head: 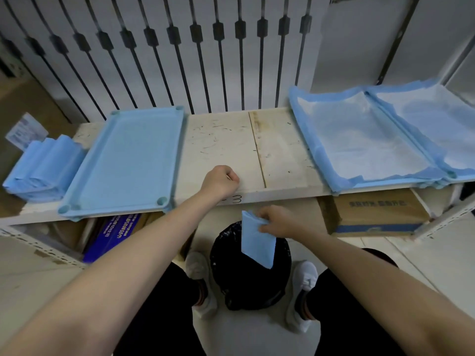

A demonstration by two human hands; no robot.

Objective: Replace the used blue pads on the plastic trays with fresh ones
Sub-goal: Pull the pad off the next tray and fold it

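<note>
A: Far left of the shelf (221, 145): a stack of folded pads (42, 168), then a bare tray (123, 163) with no pad in it. What is the left hand doing?
B: The left hand (221, 181) rests on the shelf's front edge, fingers curled into a fist, nothing visible in it. Likely just bracing.
A: And the right?
B: The right hand (276, 219) pinches a folded blue pad (257, 242) by its upper corner. The pad hangs over the black bin (231, 286) between the person's feet. Probably a used one to discard.
A: How to do it well?
B: Lower it until the bottom corner sits inside the bag's mouth, keep the fold closed, then release. A high drop could catch the rim. Further right, two lined trays (359, 140) already carry spread pads
</note>
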